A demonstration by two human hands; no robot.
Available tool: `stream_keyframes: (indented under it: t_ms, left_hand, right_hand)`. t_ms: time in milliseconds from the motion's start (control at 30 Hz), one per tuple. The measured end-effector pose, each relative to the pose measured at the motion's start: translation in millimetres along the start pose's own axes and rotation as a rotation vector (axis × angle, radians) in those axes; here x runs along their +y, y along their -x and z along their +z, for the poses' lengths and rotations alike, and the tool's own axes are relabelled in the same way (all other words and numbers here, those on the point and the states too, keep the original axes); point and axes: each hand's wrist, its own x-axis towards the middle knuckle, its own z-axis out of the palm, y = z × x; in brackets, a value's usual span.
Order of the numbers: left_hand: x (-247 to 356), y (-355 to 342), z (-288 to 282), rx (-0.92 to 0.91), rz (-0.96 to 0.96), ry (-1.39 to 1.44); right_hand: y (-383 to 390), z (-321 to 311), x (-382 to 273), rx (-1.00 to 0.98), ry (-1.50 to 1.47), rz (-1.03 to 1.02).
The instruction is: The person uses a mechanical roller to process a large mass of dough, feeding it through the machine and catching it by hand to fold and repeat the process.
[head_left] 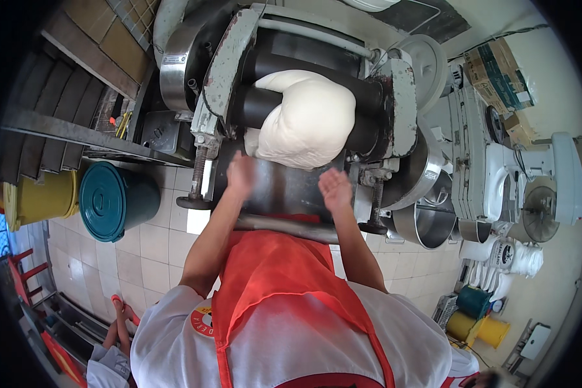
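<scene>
Head view: I've got both forearms coming up from lower centre, elbows out, converging toward the machine (401,107) in the upper middle. Left hand (240,176) sits just left of centre, fingers extended up-frame; motion blur, so I can't tell whether they're spread or together. Right hand (335,189) is right of centre, fingers up and loosely bent, no grip on anything I can see. It's just below the dough (313,119), with a sliver of gap as I read it. Left is near the dough's lower-left lobe; contact unclear.

Dough: one big pale mass, upper centre of frame, draped over the dark rollers (255,107). I count two of those. Below them, one dark metal tray (284,191), plus one bar (284,223) across the front, against the red apron (271,265).

Other counts: one teal lidded bin (113,200) and one yellow bin (42,199) at left; two cardboard boxes at upper right, larger (498,74) and smaller (518,127); one fan (540,208) at far right. One other person's legs (116,326), lower left.

Markings: round red-and-yellow badge (202,320) with lettering on the white shirt; pale label (174,59) on the steel drum (174,87), print too small for me; green print on the larger box; dark print on a white bag (501,252), right.
</scene>
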Motion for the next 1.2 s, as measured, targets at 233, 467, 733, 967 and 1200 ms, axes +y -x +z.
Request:
stream_keyframes:
  t_ms: [233,467,733,967,1200]
  left_hand:
    - [-20,-102,41,0.073,-0.262,-0.499]
    - [15,-171,57,-0.175,0.020,-1.024]
    - [-27,-108,55,-0.452,0.040,-0.543]
    - [2,-26,75,-0.786,0.044,-0.287]
    - [17,50,77,-0.593,0.558,-0.015]
  right_hand:
    - [-104,18,20,0.009,0.381,0.229]
    - [-164,17,3,-0.459,0.413,-0.157]
    - [-151,26,22,-0.456,0.232,0.138]
    - [-59,81,-18,-0.385,0.220,0.023]
    - [68,107,-55,-0.704,-0.075,-0.345]
